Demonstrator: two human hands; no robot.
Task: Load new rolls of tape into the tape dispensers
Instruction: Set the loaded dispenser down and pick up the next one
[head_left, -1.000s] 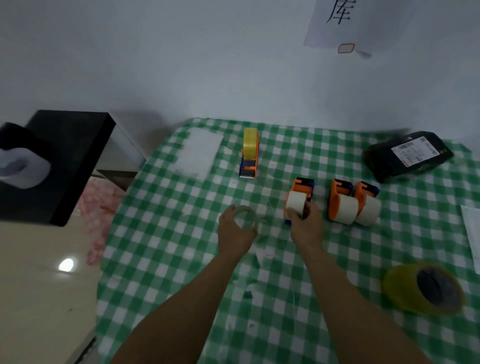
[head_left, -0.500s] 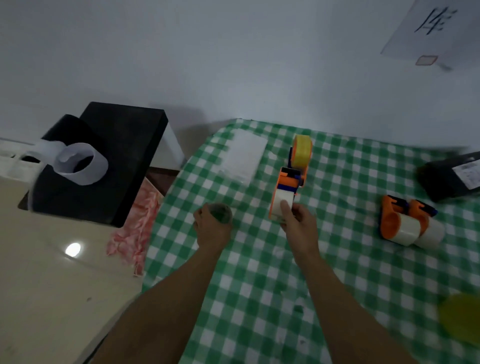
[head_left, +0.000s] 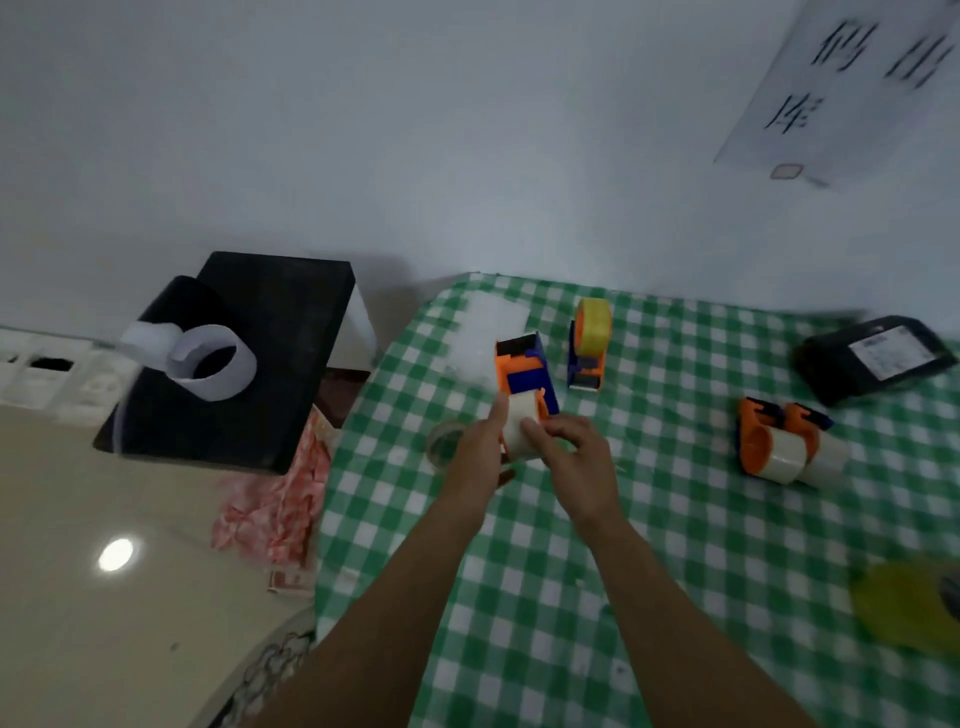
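An orange and blue tape dispenser (head_left: 521, 369) with a white roll (head_left: 519, 431) in it is lifted above the green checked tablecloth (head_left: 649, 545). My right hand (head_left: 576, 457) grips the roll end from the right. My left hand (head_left: 478, 452) holds the same roll from the left, thumb raised along its side. A used clear tape ring (head_left: 442, 441) lies on the cloth just left of my left hand. A blue dispenser with a yellow roll (head_left: 589, 340) stands behind. Two more orange dispensers with white rolls (head_left: 784, 447) lie to the right.
A large yellow tape roll (head_left: 914, 608) lies at the right edge, blurred. A black parcel (head_left: 872, 358) sits at the back right. A white sheet (head_left: 488, 327) lies at the cloth's back left. Left of the table stands a black box (head_left: 249, 364) with a white paper loop.
The camera turned left. My left hand let go of the clear ring, which now lies on the cloth, and joined my right hand on the dispenser, now lifted.
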